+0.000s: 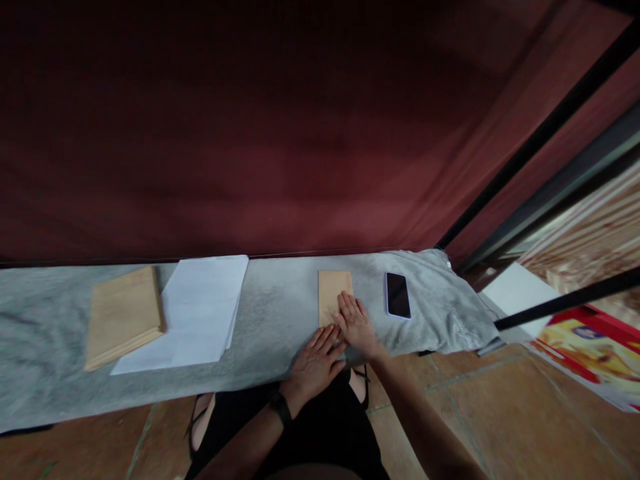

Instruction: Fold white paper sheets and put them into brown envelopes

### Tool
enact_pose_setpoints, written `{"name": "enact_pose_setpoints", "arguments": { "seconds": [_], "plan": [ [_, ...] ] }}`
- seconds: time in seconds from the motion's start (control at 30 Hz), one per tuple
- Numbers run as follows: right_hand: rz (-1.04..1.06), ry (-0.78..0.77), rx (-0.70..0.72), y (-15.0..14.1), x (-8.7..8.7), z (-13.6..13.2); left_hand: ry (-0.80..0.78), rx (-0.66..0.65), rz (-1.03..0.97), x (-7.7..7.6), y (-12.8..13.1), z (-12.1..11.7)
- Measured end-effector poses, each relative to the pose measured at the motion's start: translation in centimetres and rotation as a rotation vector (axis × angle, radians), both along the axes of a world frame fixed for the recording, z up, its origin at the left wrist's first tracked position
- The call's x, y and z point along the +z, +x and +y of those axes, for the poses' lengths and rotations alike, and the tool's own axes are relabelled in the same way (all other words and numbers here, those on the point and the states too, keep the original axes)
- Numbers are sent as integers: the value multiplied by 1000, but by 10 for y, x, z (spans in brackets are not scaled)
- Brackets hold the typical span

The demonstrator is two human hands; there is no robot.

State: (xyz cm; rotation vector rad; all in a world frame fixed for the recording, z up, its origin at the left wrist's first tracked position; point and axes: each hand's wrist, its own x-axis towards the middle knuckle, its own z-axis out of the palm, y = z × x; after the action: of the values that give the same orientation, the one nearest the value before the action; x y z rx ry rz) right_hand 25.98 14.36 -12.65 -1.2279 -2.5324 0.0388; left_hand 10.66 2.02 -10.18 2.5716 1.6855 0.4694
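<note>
A tan paper envelope lies flat on the grey cloth-covered bench in front of me. My right hand rests on its lower right part, fingers stretched out and pointing away from me. At the envelope's near edge my left hand lies with its fingers extended, the fingertips touching the paper. Neither hand grips anything, and together they cover the lower end of the envelope. Just right of the envelope is a dark-screened phone in a pale purple case.
On the left, a stack of tan envelopes partly overlaps white paper sheets. Grey cloth covers the narrow bench. A dark red panel rises behind it. To the right stand a black bar and a red-yellow box.
</note>
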Motion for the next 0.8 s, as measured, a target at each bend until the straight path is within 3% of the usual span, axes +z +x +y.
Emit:
{"name": "enact_pose_setpoints", "arguments": {
  "seconds": [0.33, 0.53, 0.6, 0.73, 0.8],
  "plan": [
    [49, -14, 59, 22, -1, -65, 30, -39, 15, -7, 1, -1],
    [141, -22, 64, 30, 1, -78, 52, -33, -12, -14, -3, -8],
    [210, -39, -12, 32, 3, -76, 60, -5, -28, -18, -6, -12],
    [317, -91, -336, 29, 10, -65, 90, 52, -36, -25, -9, -21],
    [363, -168, -432, 24, 16, -59, 98, 63, -29, -27, -8, -24]
  ]
}}
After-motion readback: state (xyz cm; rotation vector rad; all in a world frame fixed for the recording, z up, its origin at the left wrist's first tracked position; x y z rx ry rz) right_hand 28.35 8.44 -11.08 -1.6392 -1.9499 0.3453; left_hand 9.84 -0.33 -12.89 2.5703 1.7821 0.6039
